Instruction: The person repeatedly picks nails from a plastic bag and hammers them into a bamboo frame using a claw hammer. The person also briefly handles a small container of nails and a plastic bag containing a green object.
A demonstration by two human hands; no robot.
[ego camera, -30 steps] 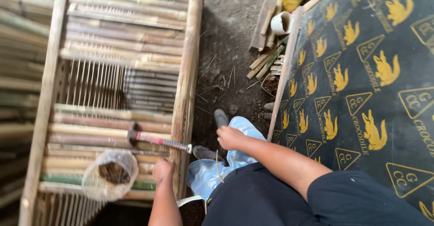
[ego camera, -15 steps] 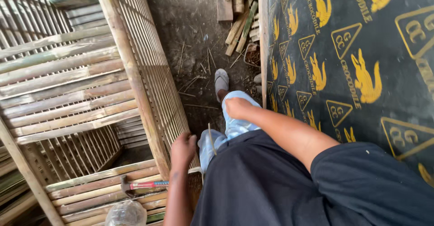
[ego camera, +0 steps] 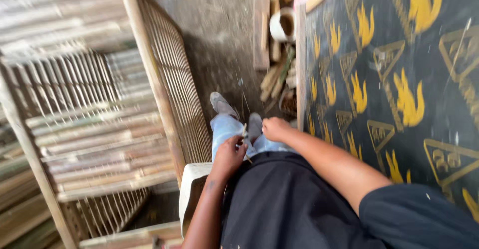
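The left hand (ego camera: 229, 154) pinches a thin bamboo stick (ego camera: 245, 142) over the lap, its long axis running near-upright, tip pointing away toward the shoes. The right hand (ego camera: 275, 128) is curled shut just beside it, apparently empty.

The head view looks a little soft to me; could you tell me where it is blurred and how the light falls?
In the head view, motion blur smears the bamboo frame and the dark printed board; the left hand and right hand, with a thin stick at the left fingers, are only slightly soft. Light is even daylight, with no glare; a soft shadow lies on the ground beside the frame.
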